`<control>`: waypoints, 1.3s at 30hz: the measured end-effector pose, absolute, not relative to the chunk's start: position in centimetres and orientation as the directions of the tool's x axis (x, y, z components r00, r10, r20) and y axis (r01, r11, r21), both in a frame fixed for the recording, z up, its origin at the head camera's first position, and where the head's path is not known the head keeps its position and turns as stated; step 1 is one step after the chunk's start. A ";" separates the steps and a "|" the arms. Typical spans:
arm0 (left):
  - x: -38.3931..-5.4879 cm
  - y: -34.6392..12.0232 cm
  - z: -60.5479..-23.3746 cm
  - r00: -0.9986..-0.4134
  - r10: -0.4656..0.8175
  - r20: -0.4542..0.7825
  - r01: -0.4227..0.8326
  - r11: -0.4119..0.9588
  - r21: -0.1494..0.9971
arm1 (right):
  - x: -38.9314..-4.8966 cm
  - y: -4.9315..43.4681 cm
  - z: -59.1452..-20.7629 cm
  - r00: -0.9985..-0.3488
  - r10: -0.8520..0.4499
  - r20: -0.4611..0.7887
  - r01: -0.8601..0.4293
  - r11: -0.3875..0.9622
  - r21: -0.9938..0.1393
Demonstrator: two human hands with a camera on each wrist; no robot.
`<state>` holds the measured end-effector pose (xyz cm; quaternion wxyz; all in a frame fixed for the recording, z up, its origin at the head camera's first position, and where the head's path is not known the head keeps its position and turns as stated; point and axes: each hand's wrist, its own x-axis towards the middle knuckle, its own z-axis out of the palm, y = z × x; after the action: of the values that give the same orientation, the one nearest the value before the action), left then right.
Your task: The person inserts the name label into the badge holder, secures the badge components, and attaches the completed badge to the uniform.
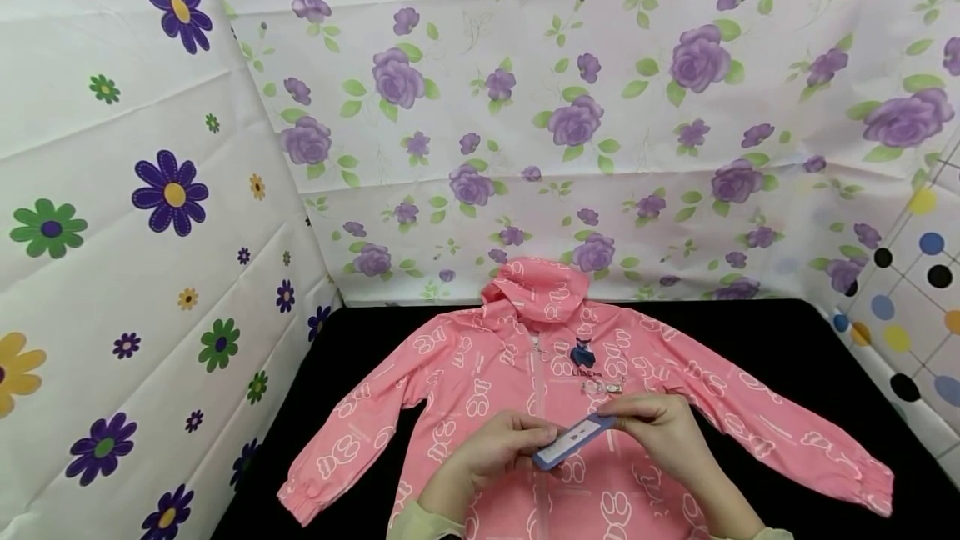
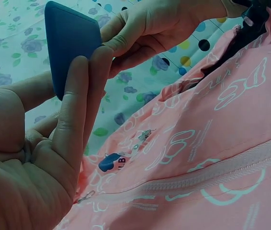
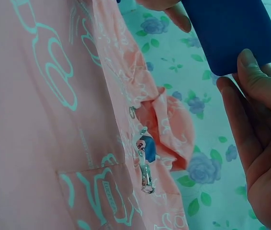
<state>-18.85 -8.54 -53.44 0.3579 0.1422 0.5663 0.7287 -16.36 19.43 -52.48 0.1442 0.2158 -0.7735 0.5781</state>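
Observation:
Both hands hold a flat blue rectangular card holder (image 1: 573, 439) with a pale printed face, tilted over the front of a pink hooded jacket (image 1: 465, 357). My left hand (image 1: 491, 450) pinches its lower left end between thumb and fingers. At the upper right end, my right hand (image 1: 663, 427) pinches a corner. The plain blue back of the card holder (image 3: 236, 36) shows in the right wrist view, with the right thumb on its edge. Under the hands, the jacket lies spread out, its zip (image 2: 188, 179) closed along the front and both sleeves stretched sideways.
A blue figure print (image 1: 583, 353) and a small metal chain trim (image 1: 603, 387) sit on the jacket's chest. The black table (image 1: 795, 340) shows around the jacket. Flower-printed sheets (image 1: 450, 107) stand behind and at the left; a dotted one (image 1: 907, 315) is at the right.

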 end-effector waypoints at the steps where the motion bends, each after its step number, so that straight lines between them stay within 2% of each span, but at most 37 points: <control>1: -18.9 -8.5 -53.4 -0.709 0.675 -0.206 -0.363 -0.098 0.926 | -16.4 19.4 -52.5 -0.864 -0.172 0.474 -0.504 0.246 -0.828; 11: -18.9 -8.4 -53.5 -0.762 0.613 -0.208 -0.336 -0.099 0.937 | -16.3 19.4 -52.5 -0.891 -0.156 0.426 -0.453 0.271 -0.849; 19: -19.2 -8.7 -53.7 -0.766 0.608 -0.207 -0.330 -0.096 0.939 | -16.4 19.3 -52.6 -0.914 -0.122 0.387 -0.406 0.296 -0.865; 29: -19.5 -9.0 -53.4 -0.774 0.599 -0.203 -0.327 -0.105 0.939 | -16.3 19.4 -52.0 -0.976 -0.036 0.216 -0.215 0.339 -0.916; 39: -19.6 -9.3 -53.1 -0.791 0.586 -0.177 -0.293 -0.109 0.950 | -16.5 20.1 -52.1 -0.980 0.026 0.199 -0.175 0.375 -0.911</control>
<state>-19.59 -9.29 -53.13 0.2992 0.1229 0.5967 0.7344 -16.51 20.06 -52.06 0.0901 0.0450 -0.8241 0.5574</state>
